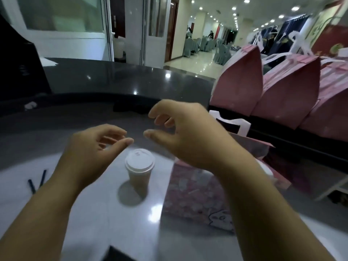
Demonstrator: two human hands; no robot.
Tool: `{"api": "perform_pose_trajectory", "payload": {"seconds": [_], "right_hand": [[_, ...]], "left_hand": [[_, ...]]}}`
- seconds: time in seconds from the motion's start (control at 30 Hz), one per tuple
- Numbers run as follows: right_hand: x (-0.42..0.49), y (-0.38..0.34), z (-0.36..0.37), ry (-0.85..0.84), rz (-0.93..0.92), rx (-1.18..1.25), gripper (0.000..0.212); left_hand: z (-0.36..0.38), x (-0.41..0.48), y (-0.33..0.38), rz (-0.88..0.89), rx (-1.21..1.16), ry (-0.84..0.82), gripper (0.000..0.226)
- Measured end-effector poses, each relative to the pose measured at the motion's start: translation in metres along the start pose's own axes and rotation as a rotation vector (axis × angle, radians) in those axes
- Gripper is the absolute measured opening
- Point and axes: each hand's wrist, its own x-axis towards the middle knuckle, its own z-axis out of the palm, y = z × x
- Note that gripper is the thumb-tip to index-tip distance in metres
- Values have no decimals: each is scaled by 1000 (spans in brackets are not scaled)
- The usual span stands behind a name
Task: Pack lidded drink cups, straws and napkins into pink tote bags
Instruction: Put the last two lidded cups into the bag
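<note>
Nothing is held: left hand (98, 146) and right hand (188, 134) are both loosely curled, thumb and fingers apart, hovering above the table (75, 223) with no contact made. Head view, the only one: the cup (140, 176) is seen upright near centre, below and between the two hands, white lid (140, 160) apparently seated. A pink tote bag (197, 200) is laid flat just right of the cup, partly hidden under the right forearm. Two dark straws (36, 182) are laid at near left, well apart from the cup. More standing bags (241, 87) are lined up at far right, white handles (235, 123) showing. Napkins cannot be made out; the frame is blurred. Handling, as judged: the cup is expected to be light, with a soft paper wall that dents if squeezed; fill level cannot be told, so it should be kept upright. It is best taken round the wall just under the lid rim, not by the lid, which may pop off. The bag is expected to be floppy; its mouth would need holding open by one hand. The straws are thin and best pinched.
</note>
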Motion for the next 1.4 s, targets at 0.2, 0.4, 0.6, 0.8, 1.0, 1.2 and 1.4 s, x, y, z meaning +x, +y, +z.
{"api": "perform_pose_trajectory", "payload": {"seconds": [0.2, 0.4, 0.6, 0.8, 1.0, 1.2, 1.4], "right_hand": [[25, -10, 103, -204, 230, -104, 56], [39, 13, 177, -284, 437, -176, 80], [44, 30, 206, -351, 522, -210, 66], [42, 35, 194, -322, 524, -176, 57], [35, 24, 179, -298, 442, -180, 61], [27, 2, 113, -18, 304, -105, 64], [12, -5, 11, 228, 174, -84, 59]], "left_hand": [[-23, -26, -62, -178, 28, -52, 14], [-27, -36, -101, -285, 16, -144, 12], [-26, -42, -109, -310, 14, -200, 14], [-21, -41, -105, -282, 11, -242, 15], [-19, -36, -92, -213, 16, -220, 15], [-21, -19, -56, -101, 8, -172, 12], [-11, 2, 13, 83, -89, -145, 20]]}}
